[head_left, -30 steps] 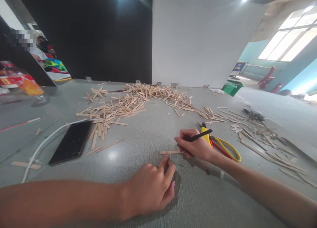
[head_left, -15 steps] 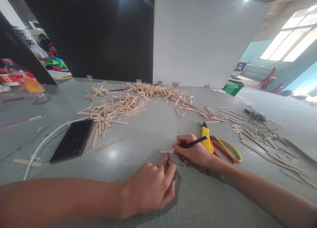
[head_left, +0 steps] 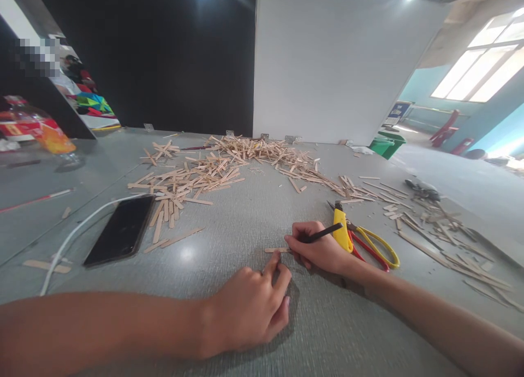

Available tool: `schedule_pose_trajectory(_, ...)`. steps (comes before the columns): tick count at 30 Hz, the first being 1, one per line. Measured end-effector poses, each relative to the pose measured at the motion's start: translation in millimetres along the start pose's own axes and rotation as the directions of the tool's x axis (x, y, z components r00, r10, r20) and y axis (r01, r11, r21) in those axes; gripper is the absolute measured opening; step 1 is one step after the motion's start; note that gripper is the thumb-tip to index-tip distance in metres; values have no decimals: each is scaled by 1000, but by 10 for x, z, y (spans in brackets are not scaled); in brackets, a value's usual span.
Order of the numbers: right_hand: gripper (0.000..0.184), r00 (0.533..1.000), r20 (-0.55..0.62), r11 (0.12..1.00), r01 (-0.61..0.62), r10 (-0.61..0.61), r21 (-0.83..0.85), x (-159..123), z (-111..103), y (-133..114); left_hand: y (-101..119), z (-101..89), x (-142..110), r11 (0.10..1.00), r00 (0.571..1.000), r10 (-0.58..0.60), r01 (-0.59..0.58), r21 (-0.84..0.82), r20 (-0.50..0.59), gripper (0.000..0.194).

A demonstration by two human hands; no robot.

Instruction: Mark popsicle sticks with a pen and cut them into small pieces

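The left hand (head_left: 249, 314) has a loose grip, pinching nothing; its index finger pins the stick (head_left: 270, 250) flat on the tabletop (head_left: 233, 224). Held by one finger, it could pivot under sideways pressure. The right hand (head_left: 317, 249), its grip pinching a pen (head_left: 323, 233), hides the stick's right end. The cutter (head_left: 340, 232) lies near; a careless swing might knock it.

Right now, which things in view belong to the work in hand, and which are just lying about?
Work:
black pen in the right hand
wooden stick touched by the left hand
probably the piled sticks

Apparently lying about:
phone
yellow-handled tool
pliers
bottle
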State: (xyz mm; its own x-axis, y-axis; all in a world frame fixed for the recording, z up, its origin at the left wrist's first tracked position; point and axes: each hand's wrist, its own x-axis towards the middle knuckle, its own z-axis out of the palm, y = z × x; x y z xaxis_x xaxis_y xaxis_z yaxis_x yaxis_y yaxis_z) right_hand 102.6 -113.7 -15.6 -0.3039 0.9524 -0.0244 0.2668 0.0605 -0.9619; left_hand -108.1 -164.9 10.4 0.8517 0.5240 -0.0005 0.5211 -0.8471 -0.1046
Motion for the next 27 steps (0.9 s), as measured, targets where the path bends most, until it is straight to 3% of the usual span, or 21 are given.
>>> schedule_pose_trajectory(4,36,999,-29,996,-42,45,78,26,-41,-15,7,7,-9,1000,1000,7,-7,1,-15,47)
schedule_pose_trajectory(10,37,965,-213,937,-73,153,342,173,-241,23,4,11,-32,1000,999,24,-24,-12,-28,43)
schedule_pose_trajectory(14,38,962,-209,910,-78,176,407,205,-271,38,-2,8,-28,1000,999,21,-21,-17,-31,44)
schedule_pose_trajectory(18,37,973,-175,932,-79,149,354,157,-222,20,0,14,-19,999,999,29,-30,-11,-38,44)
schedule_pose_trajectory(27,36,999,-27,999,20,-19,38,8,-18,-8,19,32,-18,1000,1000,-4,4,21,12,48)
